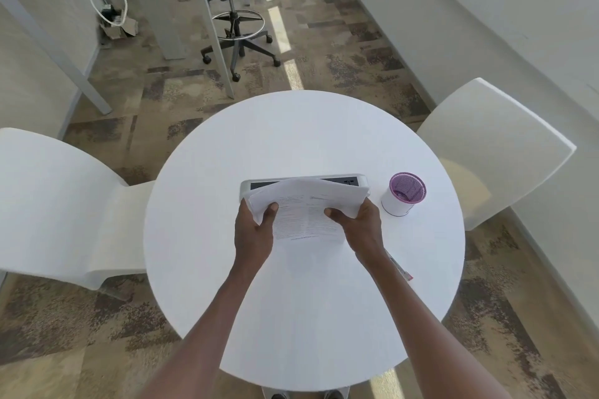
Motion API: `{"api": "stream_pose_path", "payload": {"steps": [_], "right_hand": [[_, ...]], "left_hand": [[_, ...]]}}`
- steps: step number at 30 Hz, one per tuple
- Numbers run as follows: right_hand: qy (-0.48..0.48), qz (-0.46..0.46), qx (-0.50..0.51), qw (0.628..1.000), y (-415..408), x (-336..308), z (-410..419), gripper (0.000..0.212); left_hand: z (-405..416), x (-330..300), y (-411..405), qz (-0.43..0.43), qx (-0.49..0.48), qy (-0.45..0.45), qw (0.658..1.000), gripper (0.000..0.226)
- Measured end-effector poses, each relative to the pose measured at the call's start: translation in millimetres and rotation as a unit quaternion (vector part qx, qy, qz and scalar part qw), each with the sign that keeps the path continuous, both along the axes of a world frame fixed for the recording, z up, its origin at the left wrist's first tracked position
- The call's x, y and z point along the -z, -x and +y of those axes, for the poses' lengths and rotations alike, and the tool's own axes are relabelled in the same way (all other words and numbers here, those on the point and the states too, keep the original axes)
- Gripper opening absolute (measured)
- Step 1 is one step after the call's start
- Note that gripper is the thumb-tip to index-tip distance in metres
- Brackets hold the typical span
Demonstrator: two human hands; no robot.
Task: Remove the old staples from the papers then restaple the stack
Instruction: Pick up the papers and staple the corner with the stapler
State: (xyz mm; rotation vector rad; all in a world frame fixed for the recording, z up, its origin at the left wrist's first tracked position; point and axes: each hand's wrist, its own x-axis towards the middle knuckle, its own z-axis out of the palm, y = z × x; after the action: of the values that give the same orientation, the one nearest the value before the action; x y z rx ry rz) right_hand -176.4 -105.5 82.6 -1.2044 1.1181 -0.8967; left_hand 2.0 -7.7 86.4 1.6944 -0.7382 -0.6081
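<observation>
Both hands (256, 223) (359, 223) fwd, fingers curled, gripping.

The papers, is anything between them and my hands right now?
No. Both the left hand and the right hand already hold the papers by their side edges, thumbs on top, above the round table.

A round white table (227, 269) carries the things. At its centre lies a long white power strip (353, 179) with dark sockets, its near side partly covered. To the right of the strip, just apart from it, stands a white cup (397, 202) with a purple mesh inside. Nearer, toward the right edge, lies a thin pink-tipped object (403, 272), partly hidden by a forearm; what it is cannot be told.
</observation>
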Motion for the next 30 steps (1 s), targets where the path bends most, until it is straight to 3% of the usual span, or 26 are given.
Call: {"api": "stream_pose_path", "payload": {"steps": [7,20,30], "right_hand": [[-0.006,0.001,0.014,1.0,1,-2,-6,0.026],[0.009,-0.013,0.01,1.0,-2,-3,-4,0.038],[0.026,-0.012,0.009,1.0,-4,-16,-12,0.029]], "left_hand": [[-6,-6,3,-0.035,0.003,-0.006,0.999,0.026],[-3,-9,8,-0.041,-0.035,-0.018,0.998,0.02],[-5,-18,5,-0.031,-0.031,-0.005,0.999,0.021]]}}
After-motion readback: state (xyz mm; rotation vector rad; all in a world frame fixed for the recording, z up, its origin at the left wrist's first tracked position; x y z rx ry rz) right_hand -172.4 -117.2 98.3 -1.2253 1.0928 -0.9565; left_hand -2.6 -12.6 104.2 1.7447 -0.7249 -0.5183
